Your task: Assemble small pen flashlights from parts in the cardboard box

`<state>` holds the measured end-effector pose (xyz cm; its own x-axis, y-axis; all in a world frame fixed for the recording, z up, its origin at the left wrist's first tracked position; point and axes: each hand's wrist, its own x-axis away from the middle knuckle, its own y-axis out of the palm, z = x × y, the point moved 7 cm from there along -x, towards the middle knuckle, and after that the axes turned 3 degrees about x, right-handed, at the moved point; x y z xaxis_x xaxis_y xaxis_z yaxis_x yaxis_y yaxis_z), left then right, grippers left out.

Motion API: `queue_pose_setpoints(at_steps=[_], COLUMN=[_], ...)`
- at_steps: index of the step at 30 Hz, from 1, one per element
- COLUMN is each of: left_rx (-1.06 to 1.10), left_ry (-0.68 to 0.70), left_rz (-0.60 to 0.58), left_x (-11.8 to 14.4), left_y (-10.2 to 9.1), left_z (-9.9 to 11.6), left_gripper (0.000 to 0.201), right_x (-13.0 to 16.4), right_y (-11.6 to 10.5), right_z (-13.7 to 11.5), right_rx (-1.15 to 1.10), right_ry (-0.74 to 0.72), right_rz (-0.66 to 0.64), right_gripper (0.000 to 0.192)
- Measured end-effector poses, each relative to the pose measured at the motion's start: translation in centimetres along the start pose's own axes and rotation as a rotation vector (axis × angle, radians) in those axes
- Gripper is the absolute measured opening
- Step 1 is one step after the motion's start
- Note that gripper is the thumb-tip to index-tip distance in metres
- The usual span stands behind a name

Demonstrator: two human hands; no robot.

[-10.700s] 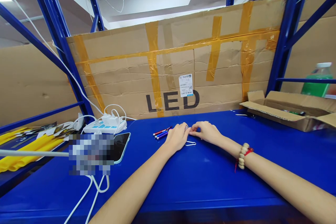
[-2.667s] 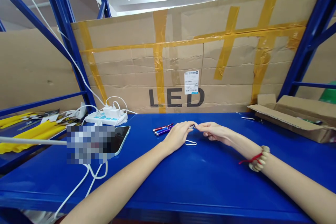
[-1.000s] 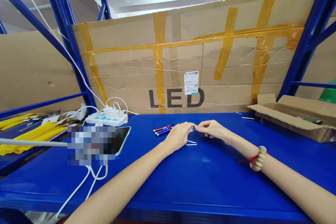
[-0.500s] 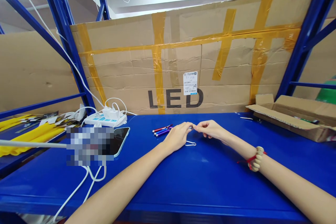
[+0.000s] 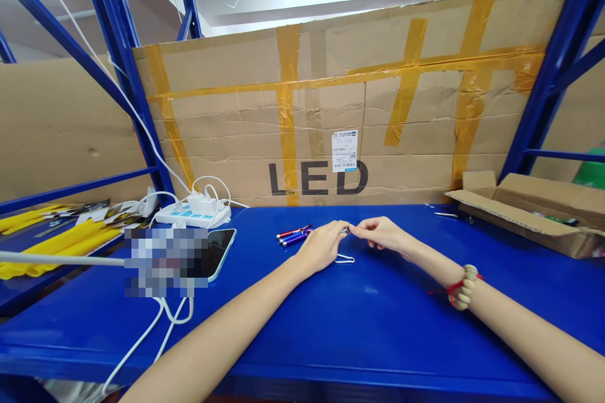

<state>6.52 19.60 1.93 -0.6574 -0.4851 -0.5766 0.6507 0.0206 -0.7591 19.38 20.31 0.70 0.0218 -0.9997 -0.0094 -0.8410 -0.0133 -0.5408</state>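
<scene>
My left hand (image 5: 322, 245) and my right hand (image 5: 380, 233) meet fingertip to fingertip over the blue table (image 5: 359, 321). Between them they pinch a small dark metal item (image 5: 347, 230), too small to identify. A silver wire clip (image 5: 344, 258) lies on the table just below my left hand. Several small pen-like sticks (image 5: 293, 235) in red, blue and purple lie just left of my left hand. A bead bracelet with a red cord (image 5: 463, 286) sits on my right wrist.
A phone (image 5: 220, 250) lies at the left, beside a white power strip (image 5: 193, 214) with cables trailing off the front edge. An open cardboard box (image 5: 534, 213) stands at the right. A taped cardboard sheet marked LED (image 5: 331, 113) closes the back. Yellow strips (image 5: 57, 245) lie far left.
Both hands stay joined at the same spot, with only slight finger motion. My right wrist has turned a little. The view shifts slightly.
</scene>
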Motion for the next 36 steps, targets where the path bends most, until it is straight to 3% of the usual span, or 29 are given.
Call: queue_pose_setpoints(at_steps=[6,12,21,36], left_rx=[-0.029,-0.086,-0.122,-0.079], left_ry=[0.014,-0.031,-0.088,-0.101], left_rz=[-0.002,-0.026,-0.058,-0.095], left_x=[0.0,-0.1,0.0,-0.1], left_y=[0.2,0.4,0.2,0.2], left_z=[-0.2,-0.5,-0.4,-0.2], left_gripper=[0.023,0.022,0.020,0.017], right_x=[-0.4,-0.6,0.7,1.7], right_y=[-0.3,-1.0,-0.6,-0.8], right_z=[-0.1,-1.3,-3.4,-4.4], right_rx=[0.028,0.083,0.400,0.496], right_ry=[-0.050,-0.262,-0.637,-0.791], right_rz=[0.043,0.156,0.158,0.257], right_gripper=[0.051,0.047,0.029,0.018])
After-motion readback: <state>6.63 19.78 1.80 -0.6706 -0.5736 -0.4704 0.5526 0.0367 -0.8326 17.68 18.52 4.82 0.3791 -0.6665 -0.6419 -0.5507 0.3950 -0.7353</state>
